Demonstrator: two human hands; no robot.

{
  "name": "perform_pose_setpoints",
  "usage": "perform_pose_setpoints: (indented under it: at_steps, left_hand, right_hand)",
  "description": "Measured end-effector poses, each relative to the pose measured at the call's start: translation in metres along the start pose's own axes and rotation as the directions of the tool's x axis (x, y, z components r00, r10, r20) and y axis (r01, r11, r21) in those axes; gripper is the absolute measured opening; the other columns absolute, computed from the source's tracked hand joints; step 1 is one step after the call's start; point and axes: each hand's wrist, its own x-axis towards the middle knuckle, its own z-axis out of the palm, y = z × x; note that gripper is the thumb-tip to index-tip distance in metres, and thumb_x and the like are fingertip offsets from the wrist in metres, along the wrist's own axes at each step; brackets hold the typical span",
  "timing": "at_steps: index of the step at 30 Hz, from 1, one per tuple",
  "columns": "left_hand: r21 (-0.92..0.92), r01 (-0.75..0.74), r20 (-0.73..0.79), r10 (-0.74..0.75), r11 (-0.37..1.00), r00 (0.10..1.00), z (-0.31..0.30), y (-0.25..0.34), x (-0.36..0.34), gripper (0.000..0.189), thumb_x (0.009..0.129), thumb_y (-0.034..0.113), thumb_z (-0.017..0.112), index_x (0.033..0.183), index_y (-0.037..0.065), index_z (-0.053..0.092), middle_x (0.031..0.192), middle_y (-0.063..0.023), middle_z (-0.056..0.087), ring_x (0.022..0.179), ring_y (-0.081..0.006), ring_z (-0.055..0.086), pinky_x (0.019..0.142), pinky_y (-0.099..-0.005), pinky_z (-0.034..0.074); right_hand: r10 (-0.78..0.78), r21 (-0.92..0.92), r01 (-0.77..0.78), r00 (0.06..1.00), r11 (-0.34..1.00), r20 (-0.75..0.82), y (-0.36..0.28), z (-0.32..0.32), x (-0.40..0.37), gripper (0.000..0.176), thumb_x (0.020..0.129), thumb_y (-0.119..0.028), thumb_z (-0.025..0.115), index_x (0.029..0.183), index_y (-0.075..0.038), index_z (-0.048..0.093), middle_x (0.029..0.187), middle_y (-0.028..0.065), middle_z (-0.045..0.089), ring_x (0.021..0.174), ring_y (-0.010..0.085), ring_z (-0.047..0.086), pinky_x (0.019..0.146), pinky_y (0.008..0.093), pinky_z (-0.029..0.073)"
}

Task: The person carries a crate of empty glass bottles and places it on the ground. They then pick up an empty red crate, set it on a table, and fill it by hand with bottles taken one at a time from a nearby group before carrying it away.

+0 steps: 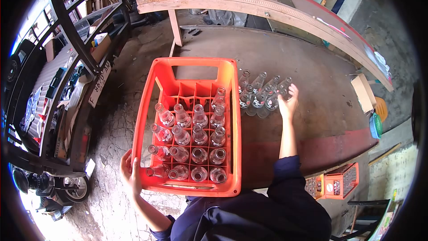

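Note:
A red plastic crate with square compartments stands in front of me, tilted slightly. Clear glass bottles with white lettering fill the near rows and one compartment further back at the right; other far compartments hold nothing. My left hand grips the crate's left rim near its front corner. To the right of the crate, a cluster of similar bottles stands upright on the brown surface. My right hand has its fingers around a glass bottle at the right edge of that cluster; its lower part is partly hidden.
A long wooden-edged table spans the back. Two crates of bottles sit at lower right, beneath a cardboard box and green-blue basin. A truck bed and a motorcycle wheel are at left.

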Motion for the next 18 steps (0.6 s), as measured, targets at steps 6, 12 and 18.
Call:
perform_pose_setpoints:
  at_steps: [6,12,18]
  left_hand:
    - [0.013,-0.011,-0.02,0.011,1.0,1.0,0.002,0.004,-0.002,0.034,0.086,0.017,0.052,0.115,0.001,0.045,0.094,-0.0093,0.058,0.081,-0.0099,0.052,0.071,-0.022,0.041]
    - [0.017,0.017,-0.025,-0.017,1.0,1.0,-0.001,0.003,-0.002,0.035,0.085,0.018,0.054,0.115,0.002,0.046,0.093,-0.0091,0.058,0.081,-0.0103,0.051,0.072,-0.0231,0.041]
    - [0.025,0.029,-0.023,-0.028,0.999,0.999,-0.001,0.001,-0.002,0.037,0.084,0.017,0.055,0.115,0.001,0.045,0.094,-0.0106,0.058,0.082,-0.0112,0.052,0.071,-0.0227,0.042]
  right_hand:
    - [0.133,0.181,-0.182,0.958,0.966,0.252,0.04,0.01,-0.003,0.034,0.071,-0.016,0.07,0.097,0.0,0.055,0.086,0.012,0.064,0.076,0.0184,0.062,0.065,0.0281,0.049]
    - [-0.007,-0.157,0.013,0.999,0.988,0.037,-0.025,-0.045,0.009,0.029,0.078,-0.025,0.062,0.091,0.0,0.056,0.075,0.0115,0.062,0.069,0.0158,0.06,0.062,0.03,0.047]
    - [-0.104,0.524,-0.025,0.971,0.851,0.215,-0.143,-0.099,0.051,0.018,0.086,-0.018,0.052,0.095,-0.002,0.054,0.079,0.001,0.056,0.073,0.0071,0.05,0.063,0.0198,0.039]
